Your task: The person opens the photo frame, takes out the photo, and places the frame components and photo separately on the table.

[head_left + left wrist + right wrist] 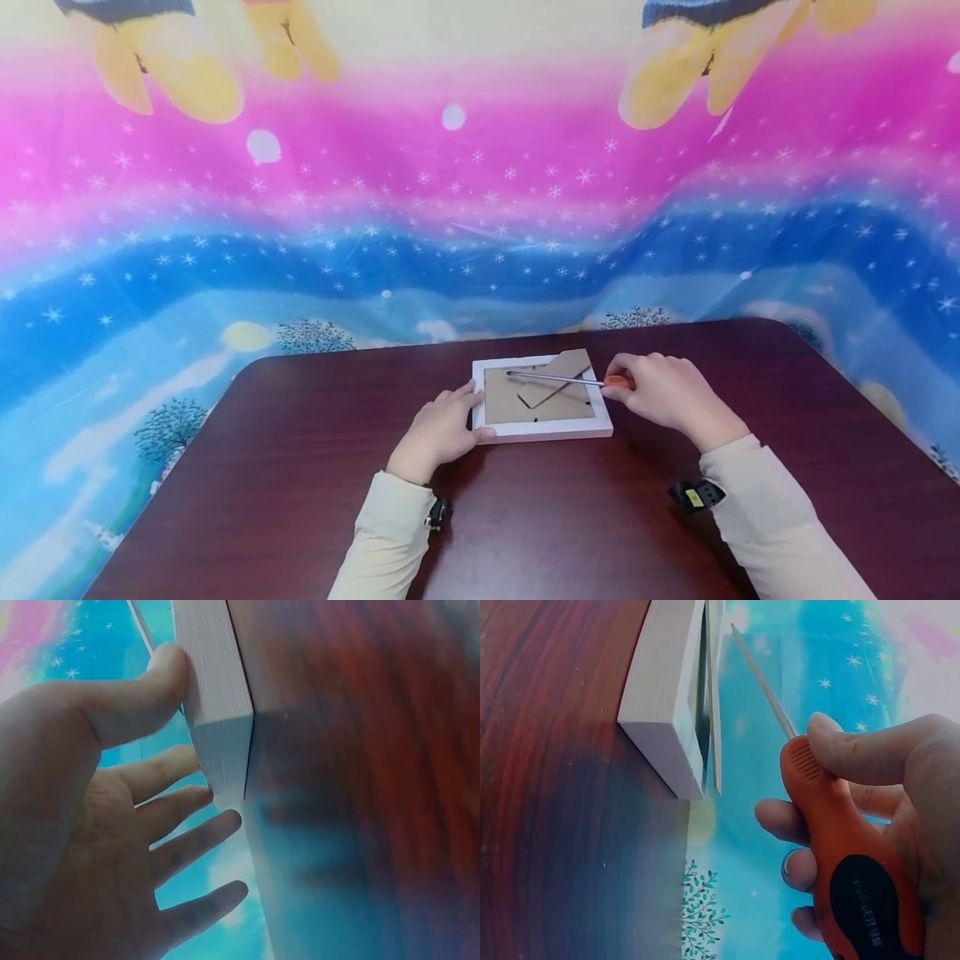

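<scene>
A white picture frame lies face down on the table, its brown backing board upward. A cardboard stand leg sits aslant across the board, and small dark tabs show along the board's edge. My left hand rests at the frame's left side, thumb against its near-left corner; the fingers are spread and fairly straight in the left wrist view. My right hand grips a screwdriver by its orange and black handle. The screwdriver's metal shaft reaches left over the board, its tip near the upper-left part.
The dark red-brown wooden table extends on both sides of the frame. Behind it hangs a colourful cloth with snowflakes and trees. Black straps with small devices sit at both wrists.
</scene>
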`<state>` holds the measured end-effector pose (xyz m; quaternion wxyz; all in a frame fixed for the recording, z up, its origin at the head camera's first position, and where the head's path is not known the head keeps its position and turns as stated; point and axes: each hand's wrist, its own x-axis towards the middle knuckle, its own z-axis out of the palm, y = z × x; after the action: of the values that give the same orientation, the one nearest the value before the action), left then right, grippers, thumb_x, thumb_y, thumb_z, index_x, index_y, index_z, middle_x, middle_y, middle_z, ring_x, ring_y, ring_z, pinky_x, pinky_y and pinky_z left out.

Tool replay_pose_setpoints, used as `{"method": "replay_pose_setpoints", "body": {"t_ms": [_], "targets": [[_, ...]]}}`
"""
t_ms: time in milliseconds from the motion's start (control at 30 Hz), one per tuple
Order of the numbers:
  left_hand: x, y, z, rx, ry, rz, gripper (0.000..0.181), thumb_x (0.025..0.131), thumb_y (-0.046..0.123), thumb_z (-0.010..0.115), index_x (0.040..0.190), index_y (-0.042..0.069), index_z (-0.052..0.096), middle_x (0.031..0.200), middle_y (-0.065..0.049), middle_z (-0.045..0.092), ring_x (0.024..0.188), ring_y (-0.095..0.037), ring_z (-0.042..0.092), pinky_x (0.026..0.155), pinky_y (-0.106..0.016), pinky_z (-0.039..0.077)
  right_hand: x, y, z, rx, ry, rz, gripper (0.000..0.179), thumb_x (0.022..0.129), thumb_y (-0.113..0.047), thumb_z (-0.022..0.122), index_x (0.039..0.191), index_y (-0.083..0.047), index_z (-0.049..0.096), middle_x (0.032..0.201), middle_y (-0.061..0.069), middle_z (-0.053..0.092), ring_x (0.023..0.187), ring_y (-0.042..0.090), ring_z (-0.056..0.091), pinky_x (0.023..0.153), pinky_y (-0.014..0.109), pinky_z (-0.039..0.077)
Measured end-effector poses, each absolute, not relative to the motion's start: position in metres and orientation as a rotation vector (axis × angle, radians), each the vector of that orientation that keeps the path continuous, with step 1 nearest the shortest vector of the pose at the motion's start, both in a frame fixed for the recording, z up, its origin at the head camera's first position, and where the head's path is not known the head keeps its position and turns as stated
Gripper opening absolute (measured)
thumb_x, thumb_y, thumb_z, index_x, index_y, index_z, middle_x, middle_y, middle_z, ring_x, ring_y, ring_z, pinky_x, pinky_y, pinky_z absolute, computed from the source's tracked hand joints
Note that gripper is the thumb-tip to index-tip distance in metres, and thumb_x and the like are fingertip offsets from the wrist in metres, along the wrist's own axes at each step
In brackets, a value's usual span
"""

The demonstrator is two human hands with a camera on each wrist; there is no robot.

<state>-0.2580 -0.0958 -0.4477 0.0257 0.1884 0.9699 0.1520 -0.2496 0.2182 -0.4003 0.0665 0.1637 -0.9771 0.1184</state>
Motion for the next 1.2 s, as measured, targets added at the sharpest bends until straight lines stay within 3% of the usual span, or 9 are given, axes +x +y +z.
{"method": "replay_pose_setpoints", "body": {"t_ms": [300,667,867,1100,1200], "targets": [[-0.255,-0.094,-0.451,0.609,2.964,0.474,0.071,0.088,0.037,0.073,0.147,0.006,0.048,0.157,-0.009,0.035,0.139,-0.034,0.04,0.108,-0.054,0.036,-0.244,0.222,-0.395,0.481,-2.926,0.361,0.02,0.09,-0.033,0.074,0.099,-0.016,0.072,0.069,-0.009,0.06,0.062,0.013,0.053,0.057,0.037,0.044],[-0.247,-0.086,-0.447,0.478,3.085,0.334,0.076,0.08,0.051,0.077,0.141,0.014,0.054,0.151,-0.006,0.045,0.12,-0.031,0.054,0.103,-0.056,0.038,-0.238,0.23,-0.381,0.468,-2.879,0.393,0.024,0.088,-0.035,0.075,0.102,-0.015,0.072,0.074,-0.008,0.065,0.066,0.014,0.058,0.059,0.039,0.047],[-0.244,-0.078,-0.442,0.466,3.132,0.185,0.077,0.076,0.055,0.079,0.135,0.01,0.059,0.14,-0.01,0.056,0.116,-0.03,0.058,0.101,-0.054,0.04,-0.236,0.236,-0.378,0.443,-2.885,0.389,0.026,0.088,-0.035,0.075,0.103,-0.015,0.073,0.074,-0.006,0.065,0.064,0.015,0.057,0.058,0.039,0.046],[-0.236,-0.067,-0.436,0.437,3.151,0.034,0.081,0.074,0.058,0.079,0.132,0.005,0.062,0.137,-0.013,0.059,0.116,-0.031,0.058,0.098,-0.05,0.042,-0.237,0.241,-0.376,0.422,-2.905,0.392,0.027,0.089,-0.035,0.074,0.105,-0.014,0.073,0.073,-0.007,0.064,0.064,0.015,0.056,0.059,0.039,0.046],[-0.233,-0.062,-0.433,0.431,3.168,-0.017,0.08,0.072,0.059,0.08,0.126,0.002,0.065,0.128,-0.014,0.064,0.105,-0.03,0.063,0.092,-0.046,0.045,-0.237,0.241,-0.375,0.415,-2.911,0.396,0.028,0.089,-0.036,0.074,0.106,-0.013,0.073,0.072,-0.007,0.064,0.064,0.015,0.055,0.059,0.038,0.046]]}}
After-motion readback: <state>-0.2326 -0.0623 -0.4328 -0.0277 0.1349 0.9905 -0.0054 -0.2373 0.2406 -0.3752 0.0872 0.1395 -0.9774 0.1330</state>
